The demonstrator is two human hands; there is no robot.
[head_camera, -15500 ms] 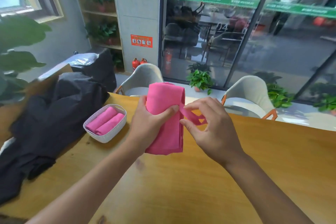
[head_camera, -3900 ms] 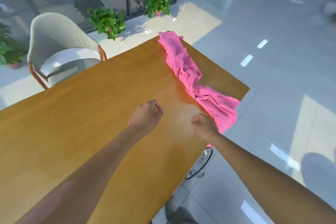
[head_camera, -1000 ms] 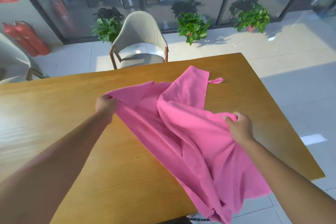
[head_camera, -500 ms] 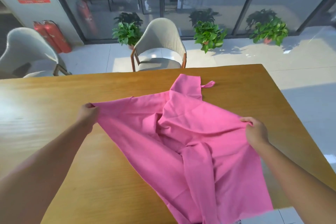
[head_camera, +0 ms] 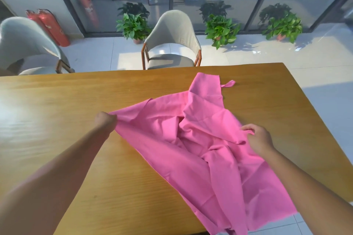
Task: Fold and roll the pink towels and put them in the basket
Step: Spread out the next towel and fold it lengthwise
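Note:
A large pink towel (head_camera: 202, 139) lies rumpled and half spread on the wooden table (head_camera: 66, 105). Its near end hangs over the table's front right edge. A small loop tab sticks out at its far corner. My left hand (head_camera: 105, 121) grips the towel's left corner in a fist. My right hand (head_camera: 257, 137) pinches the right edge of the towel, fingers curled round the cloth. The basket is out of view.
Two grey chairs (head_camera: 172, 44) stand beyond the table's far edge, one at the far left (head_camera: 28, 47). Potted plants (head_camera: 221, 28) line the glass wall. Red fire extinguishers (head_camera: 51, 26) stand at the left. The table's right edge drops to the tiled floor.
My hands have kept hold of the towel's two sides while my left hand drew its corner leftward, and the cloth lies flatter on the table. The view has shifted slightly.

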